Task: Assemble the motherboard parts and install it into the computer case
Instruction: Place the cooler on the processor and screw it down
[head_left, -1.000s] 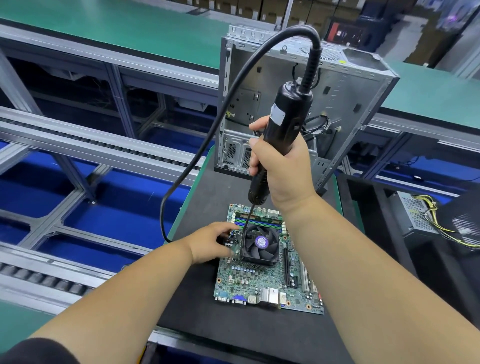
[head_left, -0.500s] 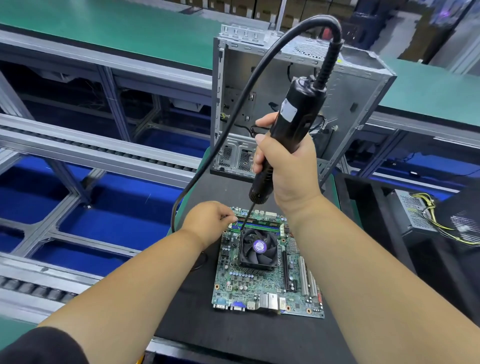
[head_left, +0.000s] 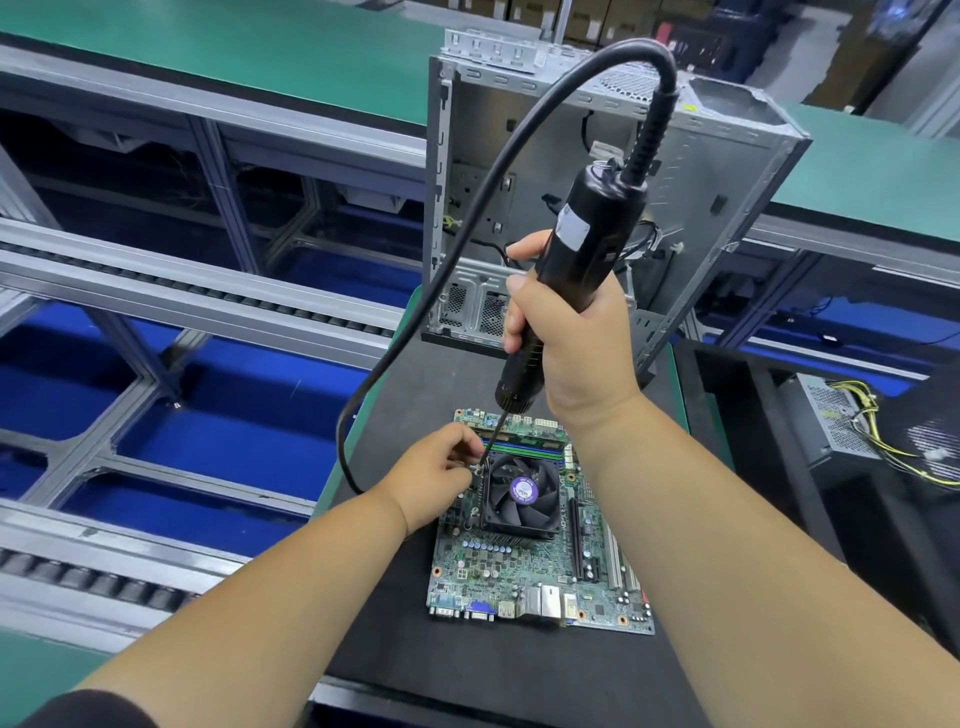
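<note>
A person's right hand (head_left: 571, 343) wraps its grip around a black electric screwdriver (head_left: 576, 260), tilted so its thin bit (head_left: 491, 441) comes down to the upper left corner of the cooler fan (head_left: 522, 493) on a green motherboard (head_left: 519, 571). The left hand (head_left: 434, 475) rests on the board's left edge, fingers curled together at the bit's tip; whether they pinch a screw there cannot be told. The motherboard lies flat on a black mat (head_left: 415, 649) on the counter, ports facing the person. Just behind it stands an open grey computer case (head_left: 701, 171), upright, its interior facing the camera. The screwdriver's black cable (head_left: 415, 322) arcs from the tool's top down to the left. A power supply (head_left: 836, 421) with yellow wires sits at right, and roller conveyor rails (head_left: 182, 291) run along the left.
</note>
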